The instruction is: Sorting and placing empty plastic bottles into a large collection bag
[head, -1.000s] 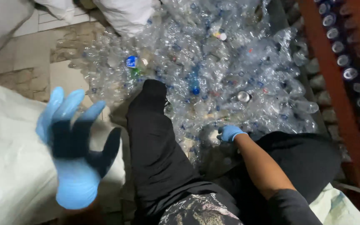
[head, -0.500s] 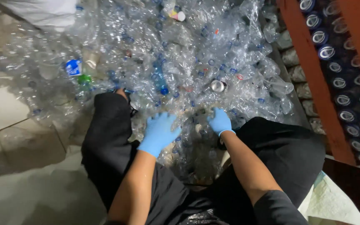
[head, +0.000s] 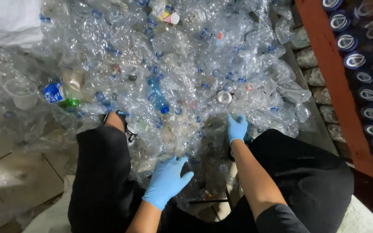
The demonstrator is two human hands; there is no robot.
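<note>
My left hand (head: 165,181) rests open on crushed bottles (head: 173,129); my right hand (head: 237,127) presses, fingers curled, grip unclear.

Two blue-gloved hands, left (head: 165,181) and right (head: 237,128), on crushed clear plastic bottles (head: 182,73).

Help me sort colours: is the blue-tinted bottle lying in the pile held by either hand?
No, the blue-tinted bottle lies apart from the left hand and right hand.
</note>
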